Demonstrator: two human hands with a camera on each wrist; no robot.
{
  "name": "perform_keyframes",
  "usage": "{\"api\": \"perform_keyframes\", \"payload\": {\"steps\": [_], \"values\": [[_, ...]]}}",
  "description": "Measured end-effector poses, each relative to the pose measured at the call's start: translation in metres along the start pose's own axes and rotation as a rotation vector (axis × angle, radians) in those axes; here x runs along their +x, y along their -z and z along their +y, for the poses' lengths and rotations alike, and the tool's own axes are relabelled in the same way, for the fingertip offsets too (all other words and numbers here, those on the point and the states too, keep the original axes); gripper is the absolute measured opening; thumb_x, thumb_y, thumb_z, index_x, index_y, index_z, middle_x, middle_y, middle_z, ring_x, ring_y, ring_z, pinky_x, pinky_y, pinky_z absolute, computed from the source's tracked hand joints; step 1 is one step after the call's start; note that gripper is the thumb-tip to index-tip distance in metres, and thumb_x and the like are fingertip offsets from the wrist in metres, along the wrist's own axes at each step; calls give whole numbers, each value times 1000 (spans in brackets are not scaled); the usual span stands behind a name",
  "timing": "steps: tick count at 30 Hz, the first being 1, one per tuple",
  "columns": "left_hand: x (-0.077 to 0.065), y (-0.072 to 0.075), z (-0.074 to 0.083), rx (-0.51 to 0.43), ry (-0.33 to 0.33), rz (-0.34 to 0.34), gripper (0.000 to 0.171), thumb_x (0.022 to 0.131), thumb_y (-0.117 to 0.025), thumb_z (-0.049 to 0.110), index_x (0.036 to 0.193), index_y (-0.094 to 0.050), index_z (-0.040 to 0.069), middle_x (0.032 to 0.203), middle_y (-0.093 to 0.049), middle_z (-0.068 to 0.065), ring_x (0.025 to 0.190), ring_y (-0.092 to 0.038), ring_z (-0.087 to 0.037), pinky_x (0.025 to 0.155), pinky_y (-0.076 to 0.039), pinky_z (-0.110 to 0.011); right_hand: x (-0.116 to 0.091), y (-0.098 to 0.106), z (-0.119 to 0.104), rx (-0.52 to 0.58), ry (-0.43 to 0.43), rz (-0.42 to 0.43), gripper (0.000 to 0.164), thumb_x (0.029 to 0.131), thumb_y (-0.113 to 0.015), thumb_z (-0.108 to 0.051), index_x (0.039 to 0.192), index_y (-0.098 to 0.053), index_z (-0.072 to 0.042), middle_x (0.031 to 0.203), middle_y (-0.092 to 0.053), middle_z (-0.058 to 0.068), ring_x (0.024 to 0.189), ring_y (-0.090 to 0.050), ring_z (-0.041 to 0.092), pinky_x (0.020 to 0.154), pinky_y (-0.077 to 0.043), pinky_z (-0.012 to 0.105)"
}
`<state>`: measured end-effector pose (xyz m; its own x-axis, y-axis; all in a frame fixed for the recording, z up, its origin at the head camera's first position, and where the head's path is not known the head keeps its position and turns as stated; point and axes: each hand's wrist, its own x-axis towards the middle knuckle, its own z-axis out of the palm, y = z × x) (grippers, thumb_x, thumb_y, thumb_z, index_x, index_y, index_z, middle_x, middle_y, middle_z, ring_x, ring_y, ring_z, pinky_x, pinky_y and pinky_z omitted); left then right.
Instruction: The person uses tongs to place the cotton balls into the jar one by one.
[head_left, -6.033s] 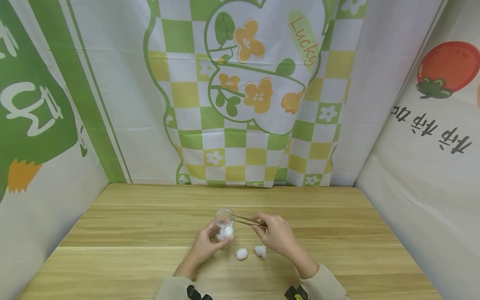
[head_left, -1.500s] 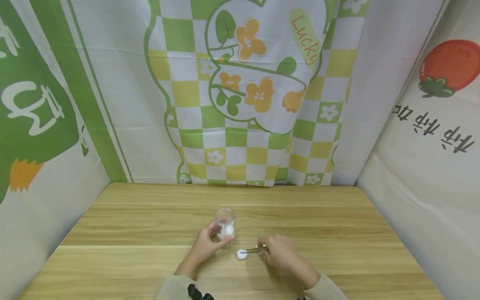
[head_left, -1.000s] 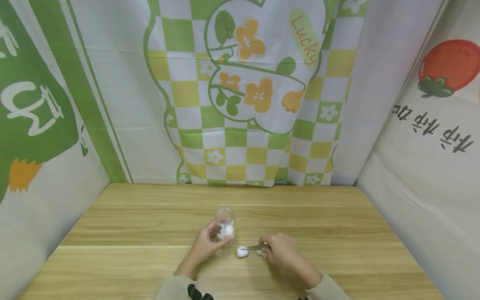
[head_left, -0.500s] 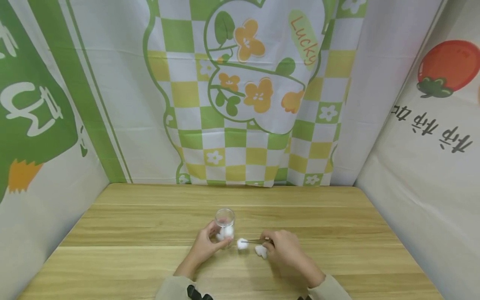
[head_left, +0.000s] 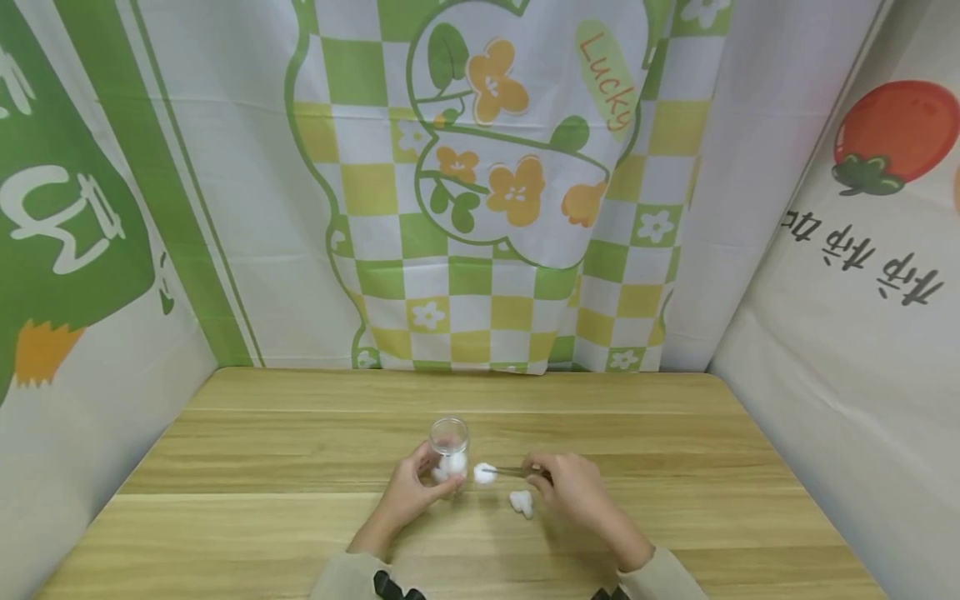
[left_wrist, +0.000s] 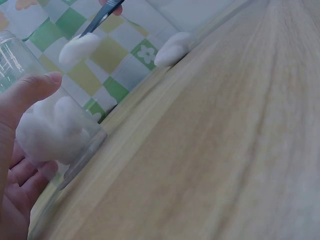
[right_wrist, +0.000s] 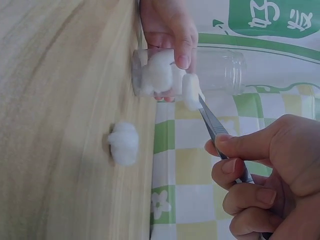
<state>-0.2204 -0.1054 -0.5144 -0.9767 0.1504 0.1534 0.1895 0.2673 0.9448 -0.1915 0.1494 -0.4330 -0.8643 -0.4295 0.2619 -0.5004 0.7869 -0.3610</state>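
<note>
My left hand (head_left: 412,490) grips a clear jar (head_left: 449,435) that stands upright on the table, its mouth uncovered. Several white cotton balls (right_wrist: 159,72) fill the lower part of the jar. Between thumb and fingers, my right hand (head_left: 573,487) pinches metal tweezers (right_wrist: 212,120). A cotton ball (head_left: 484,473) is clamped in the tweezer tips, raised off the table just right of the jar. Another piece of cotton (head_left: 521,502) lies on the table below the tweezers; the right wrist view shows it as a lumpy clump.
The wooden table (head_left: 300,442) reaches back to a hanging cloth (head_left: 480,317) with green and yellow checks. Printed cloth walls (head_left: 847,350) close in the left and right sides. Dark straps (head_left: 397,586) show at the sleeves.
From the jar's mouth the tweezers went down to a cotton ball on the table, took hold of it and lifted it. The left hand and jar have stayed put.
</note>
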Motion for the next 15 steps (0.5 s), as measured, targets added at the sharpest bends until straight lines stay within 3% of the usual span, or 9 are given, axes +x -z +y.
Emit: {"api": "perform_keyframes", "payload": {"steps": [6, 15], "values": [[-1, 0, 1, -2, 4, 14, 55, 77, -81, 19, 126, -58, 12, 118, -70, -10, 115, -64, -27, 106, -49, -46, 2, 4, -1, -3, 20, 22, 8, 86, -69, -12, 93, -69, -11, 70, -71, 3, 53, -47, -4, 43, -30, 7], [0, -1, 1, -7, 1, 13, 55, 77, -81, 19, 126, -57, 14, 119, -69, -10, 116, -63, -27, 106, -49, -45, 4, 9, -5, -1, -27, 64, 6, 86, -69, -13, 92, -70, -13, 57, -55, -5, 48, -33, -3, 41, -22, 9]]}}
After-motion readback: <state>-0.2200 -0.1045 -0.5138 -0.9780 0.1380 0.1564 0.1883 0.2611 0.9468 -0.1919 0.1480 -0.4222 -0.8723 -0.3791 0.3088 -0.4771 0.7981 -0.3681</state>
